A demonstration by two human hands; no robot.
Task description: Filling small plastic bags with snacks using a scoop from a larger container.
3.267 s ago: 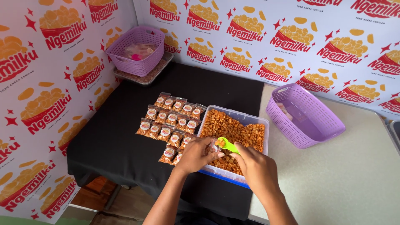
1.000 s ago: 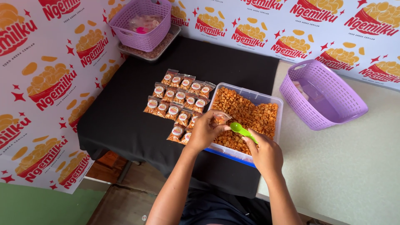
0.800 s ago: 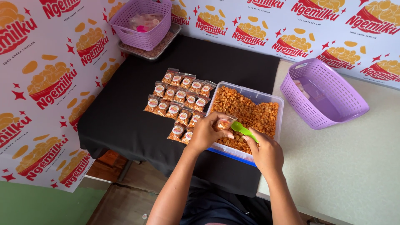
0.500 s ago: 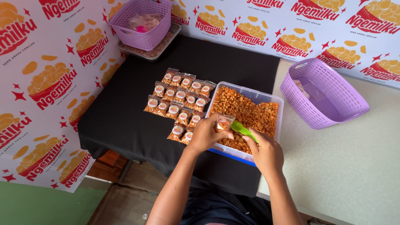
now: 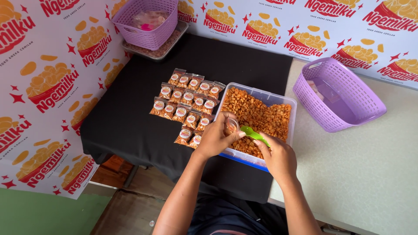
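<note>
Printed sheets patterned with red bowls and orange snack shapes are hung behind a table that is draped partly in black cloth (image 5: 126, 122). At its near edge a small clear bag (image 5: 231, 126) is pinched between the thumb and fingertips of the left hand (image 5: 216, 138), closed round the bag's neck so that the mouth is kept open and tilted toward the scoop. A green scoop (image 5: 251, 132) is gripped by its handle in the closed fingers of the right hand (image 5: 277, 157), its bowl brought right up to the bag's mouth; whether it touches the plastic cannot be told. Both are held low over a clear plastic tub (image 5: 291, 119) heaped with orange-brown snacks (image 5: 257, 115), apparently so that anything spilled falls back into the supply.

Just beyond the left fingers, on the cloth, filled little bags (image 5: 185, 104) with round labels are laid flat in overlapping rows, within easy reach of the hand that holds each bag. Well beyond the right fingers, on the bare pale tabletop (image 5: 361, 174), a purple basket (image 5: 342, 93) is set at an angle. At the far corner, a second purple basket (image 5: 148, 19) is stood on a metal tray (image 5: 176, 37), with something pink inside it that is too small to be made out.
</note>
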